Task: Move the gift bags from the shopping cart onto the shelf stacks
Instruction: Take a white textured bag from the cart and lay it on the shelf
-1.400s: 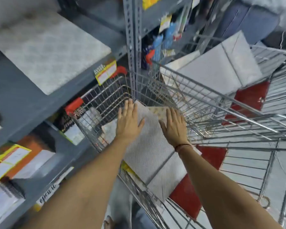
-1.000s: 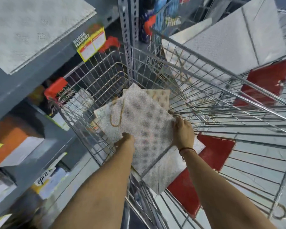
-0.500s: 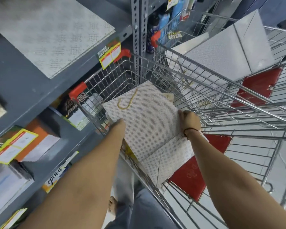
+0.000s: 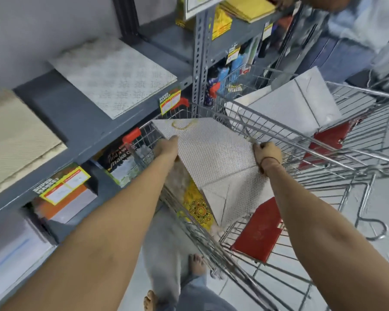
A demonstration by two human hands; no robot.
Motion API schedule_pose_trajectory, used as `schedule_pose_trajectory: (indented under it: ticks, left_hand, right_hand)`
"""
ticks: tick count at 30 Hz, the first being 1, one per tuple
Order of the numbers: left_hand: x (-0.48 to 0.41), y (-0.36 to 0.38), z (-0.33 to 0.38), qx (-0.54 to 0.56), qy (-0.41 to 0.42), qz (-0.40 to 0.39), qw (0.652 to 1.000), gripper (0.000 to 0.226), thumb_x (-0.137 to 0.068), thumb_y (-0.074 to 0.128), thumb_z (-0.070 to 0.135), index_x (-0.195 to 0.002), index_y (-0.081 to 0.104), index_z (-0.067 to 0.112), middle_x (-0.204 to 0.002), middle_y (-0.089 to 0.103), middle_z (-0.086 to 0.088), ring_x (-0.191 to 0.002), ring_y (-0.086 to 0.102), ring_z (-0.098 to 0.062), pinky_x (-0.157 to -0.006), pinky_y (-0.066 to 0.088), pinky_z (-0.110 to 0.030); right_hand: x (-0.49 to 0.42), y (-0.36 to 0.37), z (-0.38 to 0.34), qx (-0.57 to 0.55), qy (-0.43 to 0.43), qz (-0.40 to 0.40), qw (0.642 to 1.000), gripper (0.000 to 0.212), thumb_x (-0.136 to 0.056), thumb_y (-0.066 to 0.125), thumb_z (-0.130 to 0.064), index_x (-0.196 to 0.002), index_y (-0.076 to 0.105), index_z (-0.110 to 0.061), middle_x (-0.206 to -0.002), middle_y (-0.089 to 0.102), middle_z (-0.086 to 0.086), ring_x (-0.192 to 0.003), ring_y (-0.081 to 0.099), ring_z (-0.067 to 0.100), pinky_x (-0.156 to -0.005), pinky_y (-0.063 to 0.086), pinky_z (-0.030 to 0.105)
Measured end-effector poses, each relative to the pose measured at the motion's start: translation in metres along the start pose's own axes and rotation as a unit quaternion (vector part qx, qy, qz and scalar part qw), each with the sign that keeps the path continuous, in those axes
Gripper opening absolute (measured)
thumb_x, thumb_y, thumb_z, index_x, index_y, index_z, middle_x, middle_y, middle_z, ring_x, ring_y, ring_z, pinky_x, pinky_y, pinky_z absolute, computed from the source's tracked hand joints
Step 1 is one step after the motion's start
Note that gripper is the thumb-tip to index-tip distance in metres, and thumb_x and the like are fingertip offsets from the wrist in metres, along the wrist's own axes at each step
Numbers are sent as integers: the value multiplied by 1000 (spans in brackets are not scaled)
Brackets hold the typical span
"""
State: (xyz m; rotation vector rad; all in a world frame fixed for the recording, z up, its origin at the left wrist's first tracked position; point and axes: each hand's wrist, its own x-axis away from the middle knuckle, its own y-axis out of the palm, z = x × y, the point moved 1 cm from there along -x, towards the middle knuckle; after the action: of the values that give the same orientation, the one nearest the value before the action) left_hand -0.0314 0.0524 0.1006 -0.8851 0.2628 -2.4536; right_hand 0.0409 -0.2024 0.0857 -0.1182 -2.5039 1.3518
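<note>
- Right now both hands hold a flat, folded white dotted gift bag (image 4: pixel 211 151) at the top of the shopping cart (image 4: pixel 290 140), its far end tilted up toward the shelf on the left.
- The left hand (image 4: pixel 166 147) is closed on the bag's left edge, fingers tucked underneath and out of sight; the right hand (image 4: pixel 267 153) is clamped on the right edge, just beside the cart's wire rim.
- A gold cord handle (image 4: pixel 182 125) lies loose on the bag's far end, near the shelf front.
- Judging by its look, the bag is light paper, stiff only along its creases, so it would likely sag or fan open if held by one corner; a grip on both long edges, as here, seems the safe hold.
- More bags lie under it in the cart, including a yellow patterned one (image 4: pixel 195 205) and a red one (image 4: pixel 258 230).
- The likely target is the white dotted stack (image 4: pixel 112 75) on the grey shelf (image 4: pixel 76 117), far left; a cream stack (image 4: pixel 11 140) sits nearer on the same level.
- The cord could catch on the cart wire while lifting clear.
</note>
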Motion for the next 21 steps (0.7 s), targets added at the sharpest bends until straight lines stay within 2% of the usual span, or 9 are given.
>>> schedule_pose_trajectory:
  ticks: [2, 8, 11, 13, 15, 17, 19, 20, 21]
  left_hand:
    - [14, -8, 14, -1, 32, 14, 999, 54, -96, 41, 39, -126, 50, -5, -133, 55, -21, -119, 54, -35, -101, 43, -41]
    - [56, -30, 56, 14, 127, 81, 988, 50, -101, 29, 33, -127, 48, -5, -135, 52, -20, -121, 52, -35, -95, 42, -37]
    - [74, -44, 70, 43, 210, 108, 971, 46, -101, 28, 31, -131, 43, -2, -137, 50, -16, -123, 49, -31, -93, 40, -33]
    - [81, -58, 78, 42, 253, 127, 958, 46, -101, 29, 31, -129, 44, -2, -134, 51, -16, -123, 49, -31, -94, 39, -34]
    - [84, -73, 84, 39, 286, 149, 946, 45, -101, 30, 31, -127, 46, -2, -132, 52, -17, -122, 49, -30, -94, 40, -36]
    - [83, -93, 87, 43, 321, 182, 928, 42, -101, 33, 30, -121, 50, -3, -119, 57, -17, -111, 53, -28, -85, 40, -29]
    - [78, -116, 88, 77, 361, 186, 911, 34, -100, 36, 28, -112, 55, 2, -97, 58, -5, -95, 52, -21, -76, 43, -24]
    - [73, -125, 86, 104, 368, 177, 907, 31, -100, 38, 28, -108, 56, 4, -92, 57, 1, -91, 51, -17, -71, 44, -19]
    - [69, -137, 85, 136, 365, 169, 905, 30, -99, 40, 29, -106, 57, 4, -90, 57, 3, -89, 52, -15, -67, 44, -16]
  right_hand:
    - [11, -8, -10, -30, -6, 27, 999, 41, -93, 45, -33, -92, 68, 1, -98, 69, 24, -93, 64, 37, -81, 50, 39]
    - [40, -21, -32, -110, -7, 94, 989, 44, -93, 43, -36, -89, 68, -1, -89, 68, 22, -89, 62, 33, -71, 43, 33]
    - [56, -18, -45, -173, -23, 108, 979, 36, -93, 43, -37, -78, 65, -13, -76, 61, 16, -80, 60, 30, -63, 37, 27]
    - [65, -13, -57, -219, -32, 110, 969, 38, -93, 43, -36, -81, 67, -8, -73, 60, 17, -74, 59, 29, -59, 40, 27]
    - [71, -8, -69, -250, -39, 110, 961, 43, -93, 43, -37, -86, 67, -2, -72, 62, 18, -73, 60, 30, -64, 44, 32]
    - [77, -5, -84, -282, -66, 101, 952, 42, -93, 44, -38, -68, 62, -9, -61, 57, 12, -63, 55, 27, -60, 43, 32]
    - [84, -5, -103, -309, -110, 91, 940, 45, -94, 46, -33, -51, 45, -18, -49, 42, 4, -49, 40, 19, -48, 30, 26]
    - [86, -4, -108, -318, -134, 89, 934, 45, -94, 47, -31, -52, 45, -16, -48, 41, 5, -47, 38, 19, -47, 26, 25]
    - [88, -4, -117, -330, -158, 91, 926, 43, -94, 48, -29, -57, 52, -9, -52, 47, 13, -49, 42, 24, -49, 28, 25]
